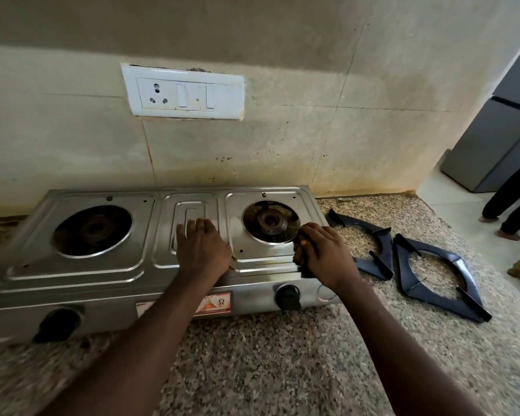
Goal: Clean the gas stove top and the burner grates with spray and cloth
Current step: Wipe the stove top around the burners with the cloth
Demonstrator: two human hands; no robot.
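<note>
- Countertop [252,370], speckled stone, lower frame: both forearms reach across it to the stove.
- Stove top [117,274], steel, mid-frame, with two black knobs [287,297] on its front face.
- Left hand [201,250]: fingers laid on the raised centre panel, holding nothing. Looks like it is bracing the stove.
- Right hand [324,253]: fingers curled tight round a brown cloth [300,250], pressed on the steel at the lower right rim of the right burner [270,222].
- Step, my read: wiping the top around that burner. Left burner [92,231] side likely comes after.
- Burner grates [445,302]: both off, lying on the counter right of the stove, just beside each other.
- Next move: work the cloth round the recess rim with firm pressure, clear of the knob. No spray bottle in view, so it needs fetching before the grates.
- Far: socket plate [183,91] on the stained wall, upper left of centre. Fridge [499,130] and someone's legs at the right edge.
</note>
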